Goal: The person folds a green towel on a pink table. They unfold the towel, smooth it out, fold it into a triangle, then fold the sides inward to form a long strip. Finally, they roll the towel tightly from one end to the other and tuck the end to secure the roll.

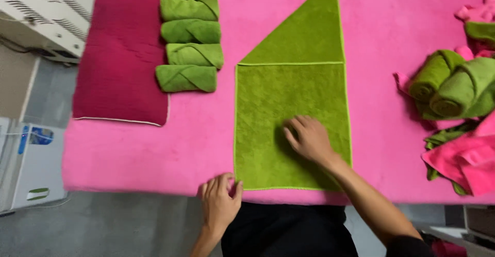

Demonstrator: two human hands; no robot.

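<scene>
Green towel (273, 107): lying flat on the pink table cover (196, 143), its upper part folded into a triangle whose point is reaching the far edge of the view; its near hem is running just inside the table's near edge.

Right hand (308, 139): resting palm down on the lower right of the green towel, fingers spread and flat, gripping nothing.

Left hand (220, 201): sitting at the near table edge, fingertips curling on the pink cover right at the towel's lower left corner; whether it is pinching the corner cannot be told.

Four rolled green towels (190, 43): stacking in a column to the left, touching one another, their left ends overlapping the right edge of the dark red mat (118, 61).

Heap of rolled green and pink cloths (454, 97): crowding the right edge of the table, well apart from the flat towel.

Open room: a bare pink strip is lying between the flat towel and the rolled column, a wider one between towel and right-hand heap.

White appliance (41, 14): standing off the table's far left corner.
</scene>
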